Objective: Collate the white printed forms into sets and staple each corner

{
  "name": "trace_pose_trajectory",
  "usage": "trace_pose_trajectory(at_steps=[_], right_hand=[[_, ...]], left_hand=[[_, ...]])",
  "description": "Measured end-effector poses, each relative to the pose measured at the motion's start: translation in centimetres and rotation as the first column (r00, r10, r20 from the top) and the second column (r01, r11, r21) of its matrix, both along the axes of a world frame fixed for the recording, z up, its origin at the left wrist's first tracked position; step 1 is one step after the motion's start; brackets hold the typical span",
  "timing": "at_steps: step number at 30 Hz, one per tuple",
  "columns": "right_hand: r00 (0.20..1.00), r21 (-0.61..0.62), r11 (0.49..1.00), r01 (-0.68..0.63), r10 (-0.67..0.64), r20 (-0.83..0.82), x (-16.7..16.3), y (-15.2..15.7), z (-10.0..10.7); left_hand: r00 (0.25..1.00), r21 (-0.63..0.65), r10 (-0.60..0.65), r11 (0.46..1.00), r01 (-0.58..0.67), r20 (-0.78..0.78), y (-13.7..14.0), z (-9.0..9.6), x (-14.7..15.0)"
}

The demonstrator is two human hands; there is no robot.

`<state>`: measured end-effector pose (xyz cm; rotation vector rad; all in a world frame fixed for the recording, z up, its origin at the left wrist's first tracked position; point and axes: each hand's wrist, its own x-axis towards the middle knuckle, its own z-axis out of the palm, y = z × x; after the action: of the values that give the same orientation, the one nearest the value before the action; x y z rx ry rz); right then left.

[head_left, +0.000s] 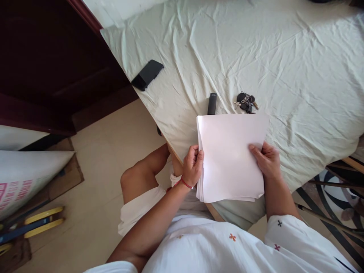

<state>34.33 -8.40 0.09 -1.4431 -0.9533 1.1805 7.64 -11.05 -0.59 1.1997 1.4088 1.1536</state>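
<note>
A stack of white paper sheets is held up over the near edge of the table, its edges slightly uneven at the left and bottom. My left hand, with a red string bracelet at the wrist, grips the stack's left edge with curled fingers. On the right edge, my right hand pinches the sheets, thumb on top and fingers underneath. Just beyond the stack's top edge lies a black stapler-like object, its lower end hidden by the paper. A bunch of keys rests to the right of it.
A pale green cloth with wrinkles covers the table. Near its left edge sits a black flat case or device. On the floor at left are a white printed sack and a yellow-and-blue object. A dark red door stands beyond.
</note>
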Motion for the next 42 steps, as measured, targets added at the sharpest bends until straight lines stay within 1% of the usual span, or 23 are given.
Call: trace_pose_trajectory(at_steps=[3, 5, 9, 11, 12, 13, 14, 15, 16, 18, 20, 21, 23, 26, 29, 32, 36, 39, 42], right_hand=[[1.0, 0.006, 1.0, -0.03, 0.03, 0.008, -0.3, -0.1, 0.1], [0.999, 0.006, 0.999, -0.045, 0.045, 0.014, -0.2, -0.1, 0.0], [0.996, 0.011, 0.996, -0.083, 0.082, 0.036, 0.2, -0.2, -0.5], [0.991, 0.031, 0.997, -0.077, 0.073, 0.109, 0.5, -0.3, -0.6], [0.982, 0.053, 0.997, -0.049, 0.038, 0.186, 0.7, -0.3, -0.6], [0.957, 0.09, 0.996, -0.01, -0.017, 0.29, 0.9, -0.3, -0.4], [0.909, 0.145, 0.989, 0.026, -0.083, 0.408, 1.1, -0.2, -0.1], [0.84, 0.213, 0.976, 0.043, -0.151, 0.521, 1.2, -0.1, 0.4], [0.759, 0.284, 0.958, 0.032, -0.208, 0.617, 1.2, 0.1, 1.0], [0.615, 0.376, 0.923, -0.078, -0.253, 0.747, 0.9, 0.6, 2.7], [0.518, 0.399, 0.885, -0.241, -0.231, 0.824, -0.1, 1.7, 4.6], [0.478, 0.397, 0.856, -0.33, -0.211, 0.853, -0.7, 2.3, 5.5], [0.439, 0.38, 0.796, -0.471, -0.162, 0.884, -2.3, 3.8, 6.8], [0.41, 0.347, 0.718, -0.603, -0.093, 0.907, -4.7, 6.2, 7.6], [0.367, 0.284, 0.681, -0.675, -0.025, 0.93, -6.0, 7.9, 7.4], [0.353, 0.25, 0.678, -0.691, 0.015, 0.935, -6.1, 8.9, 6.7], [0.403, 0.245, 0.684, -0.687, 0.079, 0.912, -4.9, 9.5, 5.8], [0.44, 0.258, 0.689, -0.678, 0.099, 0.892, -4.2, 9.7, 5.5], [0.468, 0.281, 0.672, -0.686, 0.111, 0.877, -4.1, 9.9, 5.5]], left_hand=[[0.998, 0.016, -0.006, 1.0, 0.005, 0.057, 0.0, 0.3, 0.0], [0.996, 0.0, -0.012, 1.0, 0.012, 0.088, -0.1, 0.3, -0.1], [0.999, -0.053, -0.011, 0.999, 0.014, 0.049, -0.2, -0.3, -0.1], [1.0, -0.046, -0.015, 0.999, 0.016, 0.02, -0.2, -0.5, -0.2], [1.0, -0.04, -0.02, 0.999, 0.02, 0.005, -0.2, -0.5, -0.2], [1.0, -0.034, -0.026, 0.999, 0.025, -0.012, -0.2, -0.5, -0.2], [0.999, -0.027, -0.032, 0.999, 0.031, -0.03, -0.2, -0.5, -0.2], [0.998, -0.02, -0.037, 0.999, 0.037, -0.045, -0.2, -0.4, -0.2], [0.997, -0.011, -0.044, 0.999, 0.044, -0.056, -0.2, -0.4, -0.2], [0.996, 0.006, -0.053, 0.999, 0.054, -0.065, -0.2, -0.4, -0.2], [0.996, 0.015, -0.063, 0.998, 0.064, -0.06, -0.1, -0.5, -0.2], [0.996, 0.019, -0.067, 0.997, 0.068, -0.057, -0.1, -0.5, -0.2], [0.996, 0.031, -0.077, 0.996, 0.079, -0.052, 0.0, -0.5, -0.1], [0.993, 0.058, -0.095, 0.993, 0.099, -0.074, 0.0, -0.3, 0.0], [0.992, 0.066, -0.091, 0.993, 0.097, -0.093, 0.0, -0.2, 0.1], [0.993, 0.054, -0.077, 0.995, 0.083, -0.09, 0.0, -0.3, 0.1], [0.995, 0.036, -0.063, 0.997, 0.066, -0.078, 0.0, -0.4, 0.1], [0.993, 0.05, -0.065, 0.996, 0.07, -0.094, 0.0, -0.3, 0.2], [0.991, 0.07, -0.072, 0.994, 0.081, -0.115, 0.0, -0.2, 0.1]])
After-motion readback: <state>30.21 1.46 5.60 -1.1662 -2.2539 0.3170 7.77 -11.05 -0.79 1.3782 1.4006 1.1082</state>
